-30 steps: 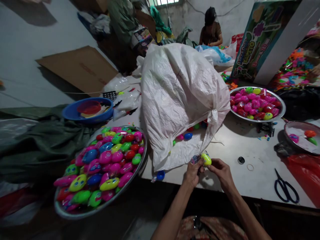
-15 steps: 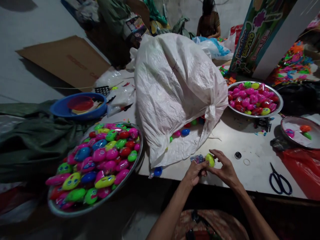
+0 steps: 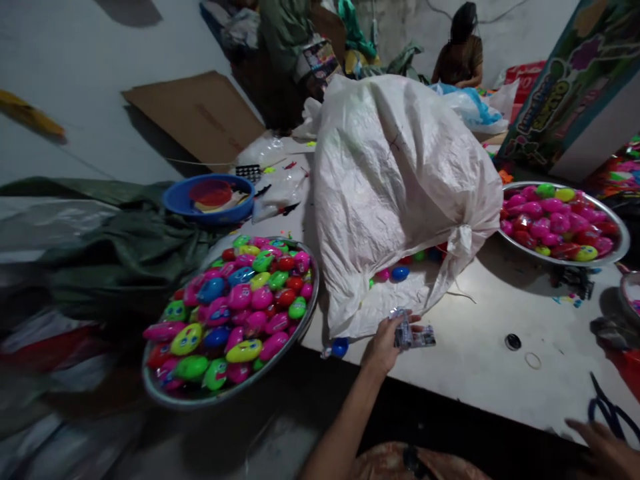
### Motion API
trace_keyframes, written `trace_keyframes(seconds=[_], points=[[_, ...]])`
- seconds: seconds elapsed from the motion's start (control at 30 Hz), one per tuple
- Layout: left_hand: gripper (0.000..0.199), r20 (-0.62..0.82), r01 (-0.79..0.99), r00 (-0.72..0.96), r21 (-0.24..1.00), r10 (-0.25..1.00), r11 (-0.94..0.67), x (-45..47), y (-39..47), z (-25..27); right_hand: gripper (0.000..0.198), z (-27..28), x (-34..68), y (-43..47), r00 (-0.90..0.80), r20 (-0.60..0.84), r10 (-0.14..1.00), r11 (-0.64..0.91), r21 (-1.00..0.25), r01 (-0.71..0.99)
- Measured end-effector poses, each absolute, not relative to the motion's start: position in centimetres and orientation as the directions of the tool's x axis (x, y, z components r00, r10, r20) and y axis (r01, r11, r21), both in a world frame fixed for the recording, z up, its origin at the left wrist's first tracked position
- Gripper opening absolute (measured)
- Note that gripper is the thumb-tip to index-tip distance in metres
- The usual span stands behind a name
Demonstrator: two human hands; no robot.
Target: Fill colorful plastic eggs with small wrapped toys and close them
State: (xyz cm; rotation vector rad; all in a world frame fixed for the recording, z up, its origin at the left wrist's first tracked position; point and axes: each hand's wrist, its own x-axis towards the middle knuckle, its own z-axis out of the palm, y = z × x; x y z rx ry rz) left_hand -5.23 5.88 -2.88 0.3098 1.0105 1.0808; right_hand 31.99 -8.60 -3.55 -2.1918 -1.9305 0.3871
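Note:
My left hand (image 3: 383, 347) is at the table's front edge, its fingers closed on small printed clear plastic wrappers (image 3: 403, 332). Another printed piece (image 3: 425, 336) shows just beyond those fingers, lying on or just over the white tabletop. Far to the right, my right hand (image 3: 607, 448) is smeared by motion beside dark-handled scissors (image 3: 609, 408); whether it holds anything is unclear. In front of my left hand stands a big white woven sack (image 3: 400, 160), with coloured plastic eggs, one of them blue (image 3: 400, 274), showing at its opening.
A metal basin (image 3: 210, 401) heaped with wrapped, face-printed eggs stands at left, another bowl (image 3: 621, 243) at right. Behind are a blue tub (image 3: 213, 215) and cardboard (image 3: 200, 120). A black ring (image 3: 513, 342) lies on the table. Another person (image 3: 460, 57) sits at the back.
The yellow egg is no longer between my hands. My right hand has moved away to the lower right, while my left stays with the wrappers. The view has swung left.

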Motion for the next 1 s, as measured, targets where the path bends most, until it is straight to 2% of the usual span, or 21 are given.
trace_keyframes(seconds=[0.03, 0.1, 0.17, 0.23, 0.33, 0.43, 0.57, 0.6, 0.67, 0.73, 0.77, 0.9, 1.0], points=[[0.041, -0.51, -0.575, 0.048, 0.689, 0.859, 0.441, -6.0, 6.1, -2.9, 0.038, -3.1, 30.6, -6.4, 0.051, -0.08, 0.996, -0.076, -0.357, 0.931], [0.04, -0.483, -0.523, -0.056, 0.76, 0.874, 0.387, -7.0, 6.4, -2.9, 0.041, -1.8, 24.7, 0.1, -0.097, -0.059, 0.994, 0.052, -0.516, 0.855], [0.039, -0.486, -0.475, -0.138, 0.797, 0.863, 0.373, -7.5, 6.6, -2.8, 0.034, -0.6, 16.8, 7.4, -0.225, -0.007, 0.974, 0.163, -0.667, 0.727], [0.038, -0.489, -0.457, -0.235, 0.819, 0.84, 0.348, -7.6, 6.5, -2.7, 0.029, 0.1, 9.3, 13.5, -0.249, 0.014, 0.968, 0.195, -0.666, 0.72], [0.037, -0.464, -0.466, -0.364, 0.841, 0.808, 0.274, -7.9, 6.3, -2.8, 0.028, 0.0, 2.7, 18.2, -0.298, -0.035, 0.954, 0.191, -0.698, 0.691], [0.033, -0.504, -0.516, -0.339, 0.806, 0.794, 0.292, -8.3, 6.1, -3.1, 0.024, -0.9, 2.5, 18.4, -0.275, -0.061, 0.959, 0.135, -0.757, 0.639], [0.027, -0.575, -0.587, -0.237, 0.727, 0.783, 0.357, -8.1, 6.2, -3.6, 0.021, -1.7, 6.9, 14.5, -0.257, -0.133, 0.957, 0.023, -0.85, 0.526], [0.025, -0.586, -0.596, -0.217, 0.713, 0.78, 0.37, -7.8, 6.2, -3.7, 0.022, -1.7, 7.9, 13.1, -0.262, -0.156, 0.952, -0.025, -0.897, 0.442], [0.022, -0.6, -0.598, -0.19, 0.699, 0.777, 0.393, -6.9, 6.4, -3.8, 0.023, -1.8, 9.1, 10.4, -0.27, -0.22, 0.938, -0.181, -0.97, 0.16], [0.02, -0.591, -0.575, -0.18, 0.712, 0.786, 0.403, -5.9, 6.4, -3.7, 0.024, -1.8, 9.5, 8.3, -0.264, -0.295, 0.918, -0.34, -0.929, -0.146], [0.02, -0.58, -0.557, -0.179, 0.725, 0.795, 0.404, -5.4, 6.4, -3.6, 0.025, -1.8, 9.4, 7.6, -0.247, -0.326, 0.913, -0.384, -0.891, -0.244], [0.031, -0.535, -0.499, -0.181, 0.773, 0.826, 0.391, -4.2, 6.1, -3.3, 0.028, -1.4, 8.7, 6.6, -0.113, -0.352, 0.929, -0.369, -0.855, -0.365], [0.035, -0.534, -0.5, -0.215, 0.779, 0.817, 0.378, -3.9, 5.8, -3.3, 0.039, -1.1, 8.5, 6.2, -0.051, -0.321, 0.946, -0.317, -0.875, -0.365]])
